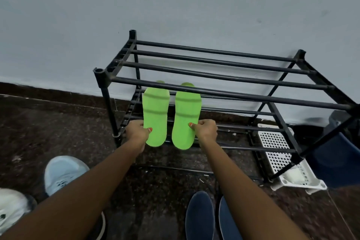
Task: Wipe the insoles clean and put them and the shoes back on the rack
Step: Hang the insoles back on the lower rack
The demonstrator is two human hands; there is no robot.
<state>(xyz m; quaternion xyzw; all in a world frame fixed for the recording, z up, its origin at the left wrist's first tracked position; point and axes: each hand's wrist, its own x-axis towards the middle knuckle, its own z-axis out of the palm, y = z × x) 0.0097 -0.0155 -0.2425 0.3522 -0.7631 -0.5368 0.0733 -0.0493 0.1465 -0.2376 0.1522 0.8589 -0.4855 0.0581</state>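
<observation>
- Left hand [137,131] pinches the left green insole [155,115]; right hand [205,129] pinches the right green insole [186,121].
- Both lie on the rack [224,81]'s lower bars, long axes pointing away toward the wall.

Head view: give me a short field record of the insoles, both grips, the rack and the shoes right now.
left insole: green, lying on the lower shelf
right insole: green, beside it, same shelf
left grip: pinches the left insole's near end
right grip: pinches the right insole's near end
rack: black bars, against the wall
shoes: light blue shoe and white shoe on the floor, off the rack
</observation>
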